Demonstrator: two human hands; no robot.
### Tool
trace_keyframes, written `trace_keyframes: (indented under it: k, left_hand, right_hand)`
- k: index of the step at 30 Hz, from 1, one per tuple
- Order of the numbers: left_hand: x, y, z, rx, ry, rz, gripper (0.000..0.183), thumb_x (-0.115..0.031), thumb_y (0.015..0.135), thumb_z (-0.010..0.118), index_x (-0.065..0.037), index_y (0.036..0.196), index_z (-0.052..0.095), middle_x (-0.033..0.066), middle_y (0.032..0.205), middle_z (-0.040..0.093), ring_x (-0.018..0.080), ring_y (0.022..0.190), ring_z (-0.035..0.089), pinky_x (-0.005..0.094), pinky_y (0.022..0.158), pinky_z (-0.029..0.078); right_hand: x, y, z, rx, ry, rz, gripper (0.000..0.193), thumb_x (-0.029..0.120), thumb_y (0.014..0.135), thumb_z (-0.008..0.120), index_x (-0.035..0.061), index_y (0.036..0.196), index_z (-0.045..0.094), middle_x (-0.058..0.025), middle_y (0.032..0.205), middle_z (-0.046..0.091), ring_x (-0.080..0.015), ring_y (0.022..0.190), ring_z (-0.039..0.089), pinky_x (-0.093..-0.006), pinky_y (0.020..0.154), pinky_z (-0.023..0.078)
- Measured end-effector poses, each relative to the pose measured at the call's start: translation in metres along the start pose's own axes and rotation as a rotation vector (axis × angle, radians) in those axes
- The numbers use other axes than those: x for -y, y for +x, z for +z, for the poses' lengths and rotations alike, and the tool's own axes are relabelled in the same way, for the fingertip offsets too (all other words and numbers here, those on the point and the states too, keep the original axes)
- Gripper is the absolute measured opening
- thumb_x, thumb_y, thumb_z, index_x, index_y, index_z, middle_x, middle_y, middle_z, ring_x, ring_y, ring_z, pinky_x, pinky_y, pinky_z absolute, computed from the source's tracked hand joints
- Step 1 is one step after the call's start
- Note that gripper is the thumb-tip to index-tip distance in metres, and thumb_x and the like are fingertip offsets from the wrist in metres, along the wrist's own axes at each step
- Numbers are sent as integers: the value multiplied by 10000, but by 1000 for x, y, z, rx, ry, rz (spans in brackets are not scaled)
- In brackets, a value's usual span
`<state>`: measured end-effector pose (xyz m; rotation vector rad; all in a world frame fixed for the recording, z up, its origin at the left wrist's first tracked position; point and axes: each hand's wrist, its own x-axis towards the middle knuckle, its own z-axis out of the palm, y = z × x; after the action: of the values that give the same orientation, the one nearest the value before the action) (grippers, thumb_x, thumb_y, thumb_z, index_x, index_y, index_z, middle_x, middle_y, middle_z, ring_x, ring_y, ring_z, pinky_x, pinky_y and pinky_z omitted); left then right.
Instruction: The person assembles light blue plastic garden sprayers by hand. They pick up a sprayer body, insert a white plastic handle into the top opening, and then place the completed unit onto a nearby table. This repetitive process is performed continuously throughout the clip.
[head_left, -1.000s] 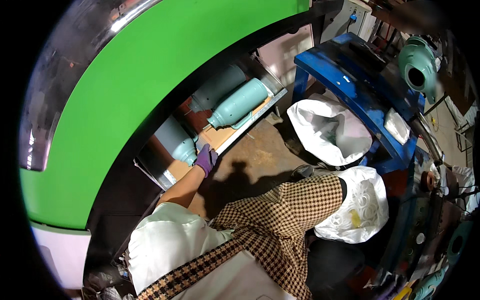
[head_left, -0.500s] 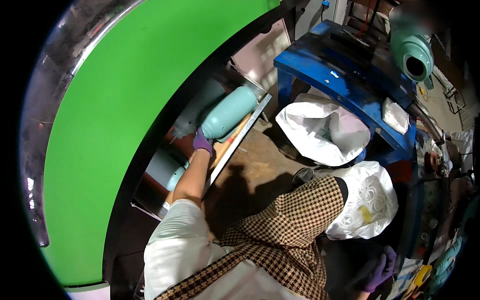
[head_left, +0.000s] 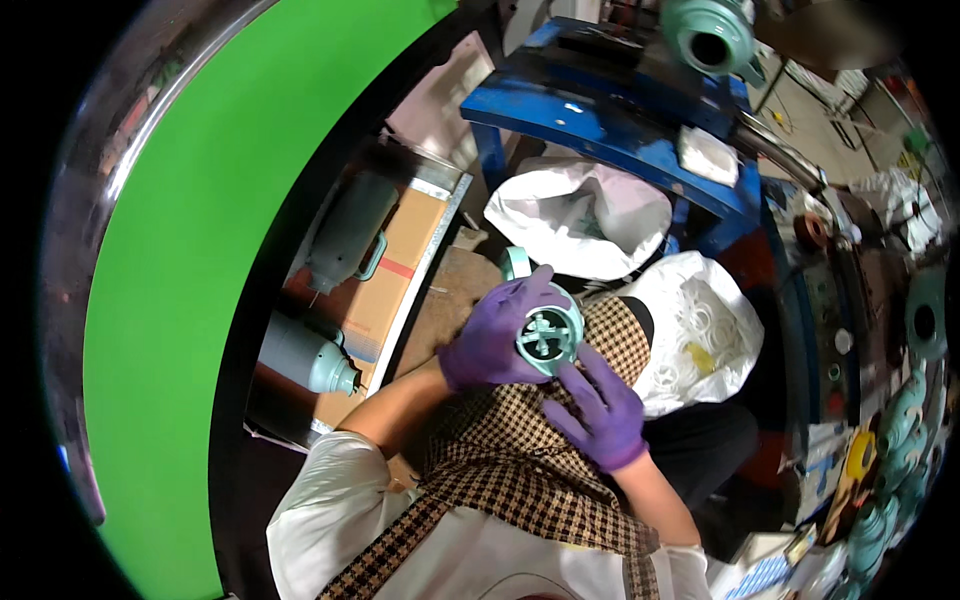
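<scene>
My left hand (head_left: 490, 345) gripped the teal casting (head_left: 548, 335) with its spoked open end facing up for viewing. My right hand (head_left: 600, 410), fingers open, touched its lower rim, steadying it over my lap.

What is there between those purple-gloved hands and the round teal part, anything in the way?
Nothing visible. The left hand already wraps the teal round part from its side, and the right hand touches its lower rim with fingertips. Only the gloves lie between skin and metal.

Left hand (head_left: 492, 342) in purple glove gripping a pale green round casting (head_left: 548, 335), right hand (head_left: 600, 410) fingertips touching its lower edge, white sacks (head_left: 590, 215) just beyond.
</scene>
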<state>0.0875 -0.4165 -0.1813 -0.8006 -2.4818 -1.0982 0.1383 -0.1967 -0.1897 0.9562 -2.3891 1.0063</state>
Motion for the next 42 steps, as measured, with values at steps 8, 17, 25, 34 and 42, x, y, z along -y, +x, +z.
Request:
trace_keyframes:
  k: [8,17,25,34,42]
  left_hand:
    - [-25,22,48,46,-26,348,779,-350,609,870,-4,1254,606,154,1224,648,390,1154,612,510,1008,482]
    - [-23,48,60,185,1,475,514,-333,774,795,-69,1195,663,130,1214,656,351,1166,618,484,1038,470]
    - [57,97,21,-256,25,300,1188,-204,622,922,2,1544,201,86,1244,635,296,1199,591,403,1096,423]
    - [4,10,-17,-190,152,-22,993,-193,554,912,-30,1373,375,111,1253,575,324,1198,555,442,1091,376]
    - [3,-41,0,12,-57,-188,905,-275,582,951,-55,1335,500,146,1291,581,338,1207,571,438,1062,441]
  right_hand:
    - [-8,-30,20,107,-206,321,695,283,674,846,168,1303,573,-95,1266,584,-263,735,679,-357,628,551]
    - [-26,-37,4,221,-59,314,740,431,807,766,35,1378,512,-222,1173,618,-356,849,678,-408,702,565]
    - [-188,-52,-45,344,-424,484,298,208,839,690,170,1134,698,-124,1101,673,-322,968,678,-426,826,554]
    - [-286,-96,-14,551,-415,483,133,169,793,683,88,897,696,-181,974,664,-350,979,654,-443,825,538]
    - [-126,-14,-57,-357,700,957,391,-8,908,628,30,1296,642,-51,987,667,-94,764,602,-230,663,487]
